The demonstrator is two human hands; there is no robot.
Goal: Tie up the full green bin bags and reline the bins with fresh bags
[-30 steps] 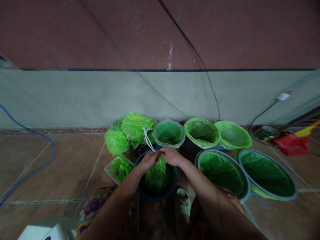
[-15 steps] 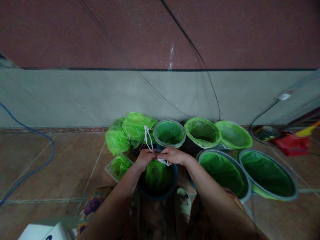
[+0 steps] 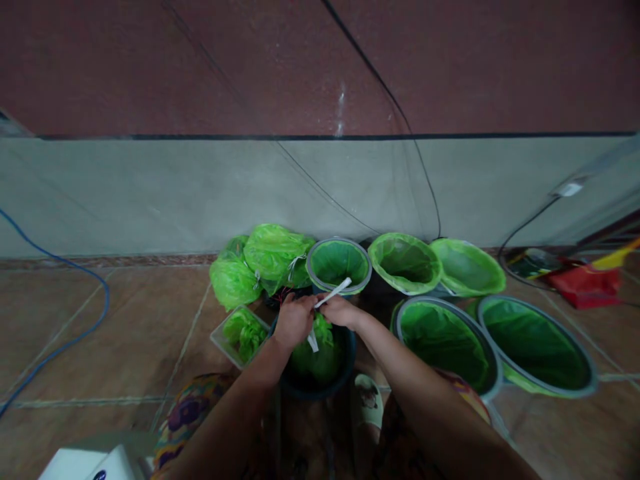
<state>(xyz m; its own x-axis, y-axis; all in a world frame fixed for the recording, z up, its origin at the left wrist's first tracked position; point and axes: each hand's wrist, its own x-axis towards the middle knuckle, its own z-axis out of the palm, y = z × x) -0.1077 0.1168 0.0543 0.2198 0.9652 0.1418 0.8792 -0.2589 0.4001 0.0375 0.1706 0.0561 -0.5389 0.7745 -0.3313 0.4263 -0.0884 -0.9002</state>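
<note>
My left hand point(image 3: 295, 319) and my right hand point(image 3: 339, 311) meet over a dark round bin point(image 3: 351, 360). In the bin is a green plastic bag point(image 3: 316, 360), its gathered top just below my fingers. Both hands are closed on a white drawstring strip point(image 3: 334, 293). One end sticks up to the right above my right hand; another hangs down over the bag. My fingertips are partly hidden, so the exact grip on the strip cannot be made out.
Two tied green bags point(image 3: 273, 253) lean by the wall. A clear tub point(image 3: 220, 339) holds crumpled green plastic. Several green-lined bins point(image 3: 443, 347) stand to the right, near a red dustpan point(image 3: 585, 287). A blue cable point(image 3: 103, 313) crosses the floor at left.
The white strip, looped up beside my left hand before, now crosses between my hands with one end up right and one down. My left hand has turned over, its back now showing.
</note>
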